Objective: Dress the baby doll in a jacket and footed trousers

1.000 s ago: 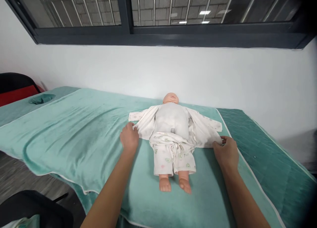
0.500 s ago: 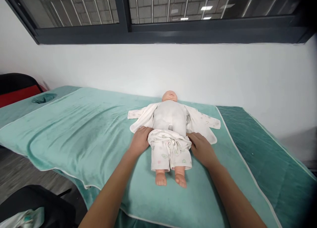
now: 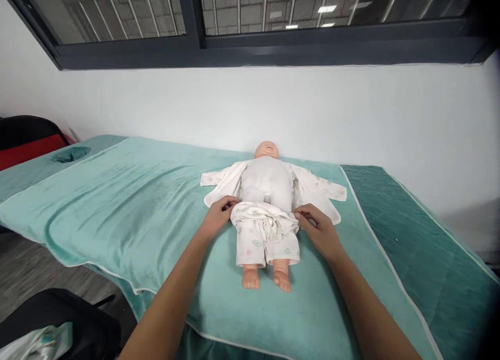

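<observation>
A baby doll (image 3: 267, 177) lies on its back on the green cloth (image 3: 128, 203), head toward the wall and bare feet toward me. Printed white baby pants (image 3: 252, 240) cover its legs, the waistband bunched at the hips below the bare white cloth torso. Its white baby shirt (image 3: 322, 189) is spread open, sleeves out to both sides. At the waistband's left edge, my left hand (image 3: 217, 215) is closed with its fingertips pinching the fabric. My right hand (image 3: 319, 228) grips the opposite edge between thumb and fingers. Both fingertips are partly hidden by the cloth.
The green cloth covers a padded bed, whose face hole (image 3: 71, 154) shows at the far left. Behind it rise a white wall (image 3: 156, 104) and a dark-framed window (image 3: 312, 52). A black chair (image 3: 78, 318) holding a plastic packet (image 3: 47, 342) stands at lower left.
Both hands have lifted slightly, with fingers more bent and thumbs showing at the waistband. The pants remain bunched at the doll's hips. The view has shifted a little.
</observation>
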Motion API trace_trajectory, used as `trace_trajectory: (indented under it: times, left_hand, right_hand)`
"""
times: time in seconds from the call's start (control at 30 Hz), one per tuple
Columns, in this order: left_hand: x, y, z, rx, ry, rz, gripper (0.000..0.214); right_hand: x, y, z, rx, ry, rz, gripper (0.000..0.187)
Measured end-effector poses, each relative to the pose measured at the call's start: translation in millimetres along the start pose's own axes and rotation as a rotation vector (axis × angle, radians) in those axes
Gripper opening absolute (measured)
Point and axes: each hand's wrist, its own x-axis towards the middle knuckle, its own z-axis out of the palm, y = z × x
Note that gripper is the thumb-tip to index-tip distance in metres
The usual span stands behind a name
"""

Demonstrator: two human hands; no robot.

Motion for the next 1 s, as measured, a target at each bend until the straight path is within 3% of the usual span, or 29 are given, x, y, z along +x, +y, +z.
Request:
trace_trajectory:
  times: [0.23,0.43,0.6,0.77,1.0]
  left_hand:
    - [-6,12,-5.3,-0.258,-0.218,0.022,0.017]
    - [-6,12,-4.3,-0.281,-0.251,0.025,0.011]
    - [-6,7,-1.6,-0.317,-0.189,0.093,0.007]
    - [-2,6,11.0,-0.327,-0.024,0.13,0.009]
    - [11,2,23.9,-0.295,0.098,0.034,0.015]
  right_hand:
    - [0,-11,6,0.151,-0.046,-0.086,0.01]
    - [0,-8,10,0.278,-0.122,0.14,0.018]
    - [1,-7,10,0.306,-0.152,0.214,0.018]
    - [2,-11,10,0.215,-0.129,0.227,0.025]
    - [-1,-4,11,0.248,-0.17,0.272,0.025]
